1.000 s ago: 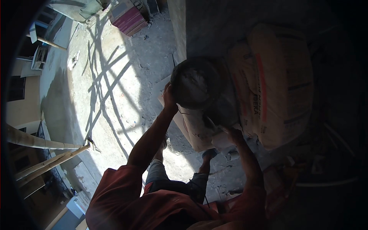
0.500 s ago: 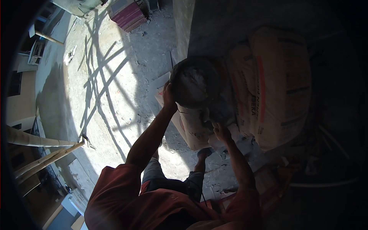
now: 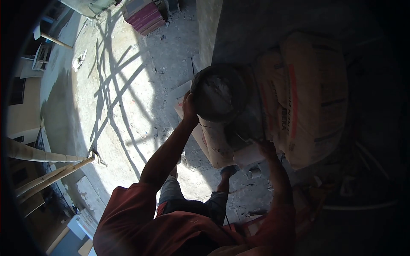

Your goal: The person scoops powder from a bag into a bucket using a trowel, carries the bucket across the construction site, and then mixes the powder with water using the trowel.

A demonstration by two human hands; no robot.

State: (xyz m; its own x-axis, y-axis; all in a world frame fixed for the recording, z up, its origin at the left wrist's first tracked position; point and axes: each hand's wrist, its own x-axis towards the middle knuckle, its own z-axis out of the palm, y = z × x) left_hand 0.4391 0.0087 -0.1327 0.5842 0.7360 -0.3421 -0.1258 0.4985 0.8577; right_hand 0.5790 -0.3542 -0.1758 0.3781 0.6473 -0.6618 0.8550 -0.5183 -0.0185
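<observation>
A dark round bucket [image 3: 241, 91] with pale grey powder or mix [image 3: 218, 91] in it stands at the centre, beside stacked cement sacks. My left hand [image 3: 188, 106] grips its left rim. My right hand [image 3: 267, 148] is closed round the handle of a trowel [image 3: 244, 137], whose blade is in shadow and hard to make out. That trowel is over the opening of a torn cement sack [image 3: 220, 153], just below the bucket and apart from it.
Full cement sacks [image 3: 316, 98] are piled at the right, against a wall [image 3: 209, 30]. Purple-edged boxes [image 3: 144, 18] sit at the back. Bamboo poles [image 3: 60, 177] stand at the left. Rubble [image 3: 254, 172] lies near my feet.
My right hand has moved right and slightly back with the trowel, away from the bucket and over the torn sack. My left hand stays on the bucket's rim.
</observation>
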